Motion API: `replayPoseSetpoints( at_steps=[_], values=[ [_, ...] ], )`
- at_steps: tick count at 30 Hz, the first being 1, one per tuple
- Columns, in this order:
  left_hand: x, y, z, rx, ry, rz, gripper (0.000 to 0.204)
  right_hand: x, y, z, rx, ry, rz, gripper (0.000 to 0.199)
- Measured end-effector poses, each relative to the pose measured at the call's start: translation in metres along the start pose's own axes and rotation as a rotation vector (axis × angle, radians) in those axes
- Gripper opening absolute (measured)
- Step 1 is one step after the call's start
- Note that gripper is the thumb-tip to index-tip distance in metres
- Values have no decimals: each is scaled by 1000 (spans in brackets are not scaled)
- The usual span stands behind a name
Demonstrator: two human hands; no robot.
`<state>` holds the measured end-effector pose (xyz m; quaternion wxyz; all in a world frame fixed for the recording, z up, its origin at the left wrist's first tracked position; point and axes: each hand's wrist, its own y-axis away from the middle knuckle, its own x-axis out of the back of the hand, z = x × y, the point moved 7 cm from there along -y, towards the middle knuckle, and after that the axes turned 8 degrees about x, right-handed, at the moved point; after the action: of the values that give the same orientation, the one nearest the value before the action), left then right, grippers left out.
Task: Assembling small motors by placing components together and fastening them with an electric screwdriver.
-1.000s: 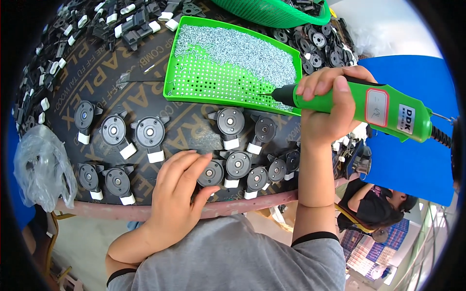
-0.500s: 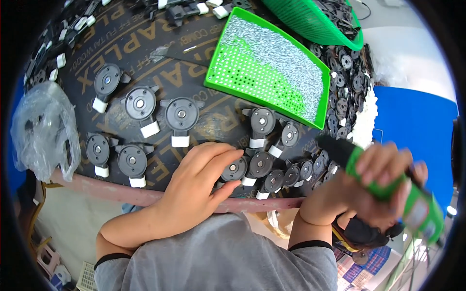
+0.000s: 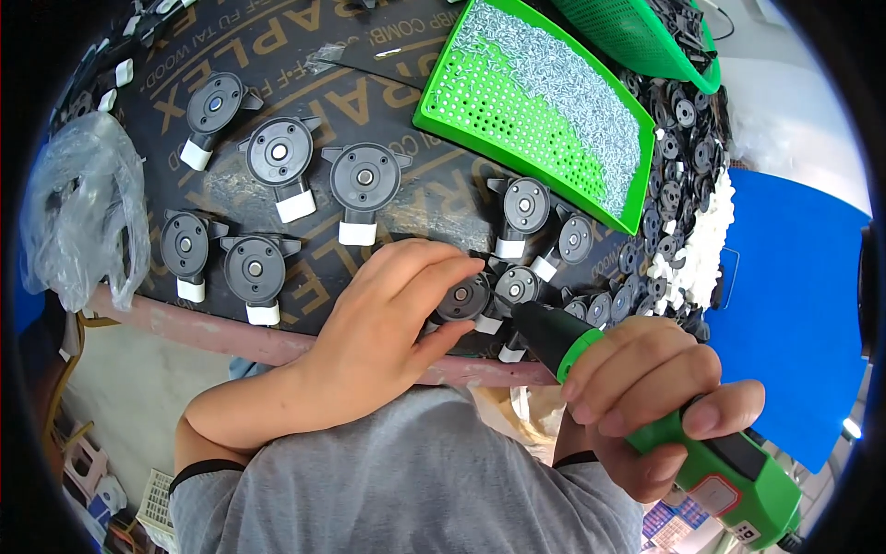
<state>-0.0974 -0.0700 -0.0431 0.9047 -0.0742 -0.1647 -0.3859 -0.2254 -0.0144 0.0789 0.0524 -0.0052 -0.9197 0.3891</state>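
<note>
Your left hand (image 3: pixel 383 323) pinches the black round part (image 3: pixel 464 299) flat, just below the green screw tray (image 3: pixel 443 106), so your right hand (image 3: pixel 646 397), fingers wrapped round the green electric screwdriver (image 3: pixel 646 406), can drive straight in.

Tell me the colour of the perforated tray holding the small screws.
Bright green; the perforated plastic tray shows best in the head view, upper centre.

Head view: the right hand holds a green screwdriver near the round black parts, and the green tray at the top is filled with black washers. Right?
Not quite. In the head view the tray holds small silvery screws, not black washers. The rest stands: the right hand holds the green screwdriver near the round black parts.
</note>
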Motion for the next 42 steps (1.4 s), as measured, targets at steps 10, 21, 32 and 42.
replayPoseSetpoints(
  at_steps=[10,21,32,42],
  values=[
    [-1,-5,5,9,3,-27,54,-2,-7,-1,-93,37,-11,22],
    [-2,-3,7,-45,-49,-37,51,38,-13,-13,46,20,204,26],
    [-4,-5,4,-4,-65,-18,71,107,1,49,34,179,563,24],
    [-2,-5,5,-15,-64,-2,61,103,-1,53,43,183,558,25]
  ],
)
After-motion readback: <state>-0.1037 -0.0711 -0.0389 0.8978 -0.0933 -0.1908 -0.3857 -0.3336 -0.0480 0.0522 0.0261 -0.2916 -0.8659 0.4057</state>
